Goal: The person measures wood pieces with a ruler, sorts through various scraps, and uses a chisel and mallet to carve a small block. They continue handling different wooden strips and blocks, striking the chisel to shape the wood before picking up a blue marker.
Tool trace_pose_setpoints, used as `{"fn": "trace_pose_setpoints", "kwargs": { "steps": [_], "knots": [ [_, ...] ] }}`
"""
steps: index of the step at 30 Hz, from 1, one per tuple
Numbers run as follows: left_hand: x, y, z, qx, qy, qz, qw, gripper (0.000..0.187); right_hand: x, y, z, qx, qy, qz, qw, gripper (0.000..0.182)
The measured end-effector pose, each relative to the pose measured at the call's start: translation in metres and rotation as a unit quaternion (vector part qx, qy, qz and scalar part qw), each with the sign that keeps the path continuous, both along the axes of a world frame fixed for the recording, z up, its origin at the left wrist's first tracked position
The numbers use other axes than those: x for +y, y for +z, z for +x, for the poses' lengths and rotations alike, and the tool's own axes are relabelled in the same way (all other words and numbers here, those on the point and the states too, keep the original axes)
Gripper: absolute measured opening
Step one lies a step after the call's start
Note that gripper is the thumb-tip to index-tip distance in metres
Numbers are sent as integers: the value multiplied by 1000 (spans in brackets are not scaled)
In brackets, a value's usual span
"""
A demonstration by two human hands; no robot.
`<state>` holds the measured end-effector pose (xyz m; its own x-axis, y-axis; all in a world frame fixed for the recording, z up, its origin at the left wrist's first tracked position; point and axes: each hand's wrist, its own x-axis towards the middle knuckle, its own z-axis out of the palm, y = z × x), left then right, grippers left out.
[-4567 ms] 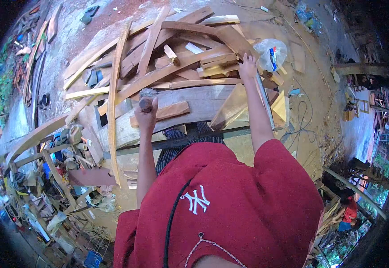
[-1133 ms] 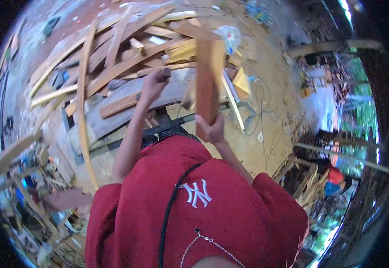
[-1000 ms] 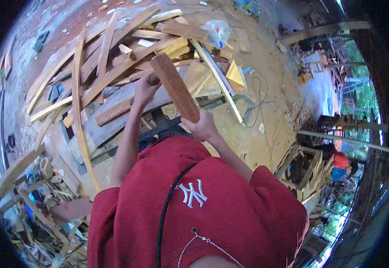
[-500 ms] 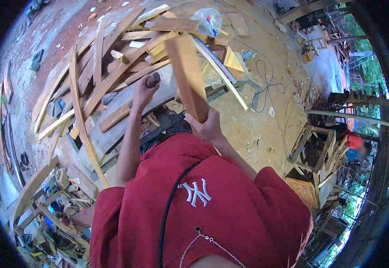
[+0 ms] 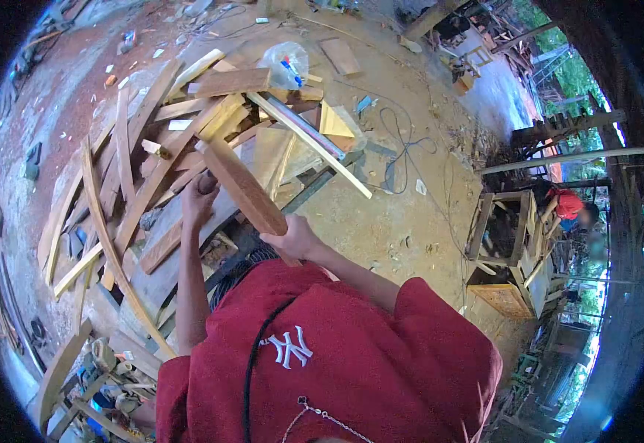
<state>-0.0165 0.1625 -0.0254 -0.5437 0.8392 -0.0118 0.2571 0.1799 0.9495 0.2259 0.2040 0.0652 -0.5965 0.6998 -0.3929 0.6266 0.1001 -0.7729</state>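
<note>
My right hand (image 5: 292, 238) is closed around the lower end of a wooden board (image 5: 241, 184). The board slants up and to the left in front of my chest, its narrow edge turned toward me. To its left, my left hand (image 5: 198, 204) is wrapped around a dark cylinder with a rounded end (image 5: 207, 182); most of that object is hidden in the fist. The cylinder's end is close beside the board. Beneath both hands lie a grey plank and a heap of cut lumber (image 5: 145, 199).
A clear plastic bag (image 5: 285, 65) with blue and red items rests on the lumber. A dark cable (image 5: 403, 148) lies looped on the dirt floor. At right stands a wooden frame (image 5: 499, 229), with a person in red (image 5: 567, 204) behind it. Mixed scraps (image 5: 108, 369) lie lower left.
The board has swung left and rolled, from showing its broad face to showing a narrow edge. Both hands sit lower and further left in view, and the whole scene has shifted as well.
</note>
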Motion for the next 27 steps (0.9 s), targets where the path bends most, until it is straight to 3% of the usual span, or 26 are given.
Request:
{"fn": "trace_pose_setpoints", "kwargs": {
  "steps": [3,7,8,11,14,17,18,21,24,27],
  "knots": [
    [0,-7,-8,42,3,-32,999,25,12,-9,6,-7,-5,20,1000,50],
    [-2,-13,-14,22,-3,-31,999,32,8,5,1,191,-122,-47,973,53],
    [-3,-9,-14,32,-5,-68,997,29,2,9,0,171,-125,-88,973,47],
    [-2,-28,-20,8,-31,-37,999,22,9,-1,3,-5,58,29,998,35],
    [-3,-16,-19,20,-13,-56,998,15,19,27,-2,-17,12,38,999,34],
    [-5,5,-14,42,3,-72,996,15,14,23,-6,200,-111,-50,972,43],
    [-4,9,-14,52,5,-73,996,15,9,7,-8,222,-147,-63,962,47],
    [1,-7,-15,27,-11,-56,998,21,16,-13,-2,29,60,36,997,44],
    [0,16,-3,91,7,-79,993,26,22,2,1,7,28,23,999,47],
    [4,7,-8,72,14,-76,994,30,29,6,6,23,0,-14,1000,49]
  ]
}}
